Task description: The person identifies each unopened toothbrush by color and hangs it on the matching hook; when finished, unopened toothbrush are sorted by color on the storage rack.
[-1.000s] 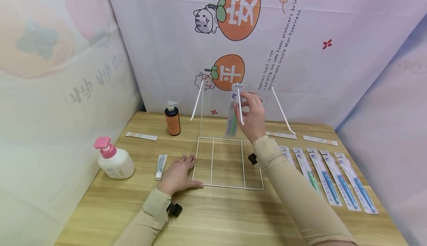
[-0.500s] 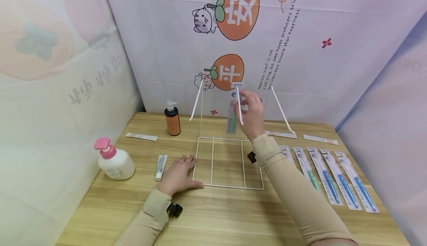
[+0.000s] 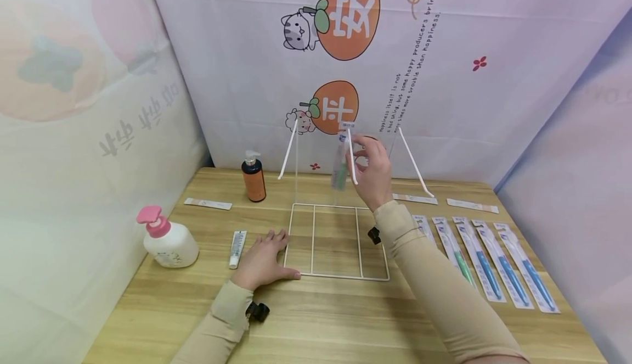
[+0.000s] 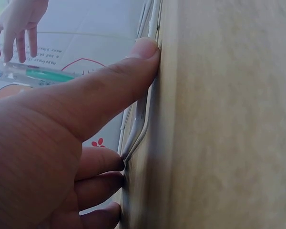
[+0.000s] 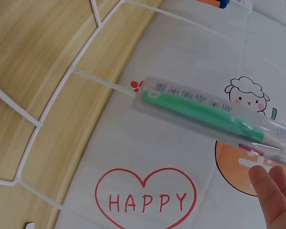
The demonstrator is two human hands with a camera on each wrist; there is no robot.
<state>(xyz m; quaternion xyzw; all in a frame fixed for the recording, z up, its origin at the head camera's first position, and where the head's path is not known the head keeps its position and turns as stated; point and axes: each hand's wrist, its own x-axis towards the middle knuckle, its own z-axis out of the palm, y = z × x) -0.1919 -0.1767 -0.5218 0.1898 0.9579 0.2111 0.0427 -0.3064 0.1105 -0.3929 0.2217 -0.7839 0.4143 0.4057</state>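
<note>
My left hand (image 3: 261,261) rests at the left front corner of the white wire rack's base (image 3: 350,277). In the left wrist view its thumb (image 4: 145,50) presses on the base wire, and the other fingertips touch the table beside it. A packaged toothbrush (image 3: 339,172) with a green handle hangs at the middle hook (image 3: 353,158). The right hand (image 3: 372,169) is beside that hook, fingers extended and fingertips at the pack's upper part. In the right wrist view two fingers (image 5: 269,191) show right by the pack's edge; its top lies out of frame.
Packaged toothbrushes (image 3: 486,262) lie in a row at the right, and narrow white packets (image 3: 472,206) lie toward the back. A toothpaste tube (image 3: 237,248), a white pump bottle (image 3: 170,243) and a dark pump bottle (image 3: 254,180) stand or lie left. Two outer hooks (image 3: 415,161) jut forward.
The hanging toothbrush pack has tilted, its lower end swinging back and up. The right hand stays beside the middle hook; the left hand has not moved on the rack's base.
</note>
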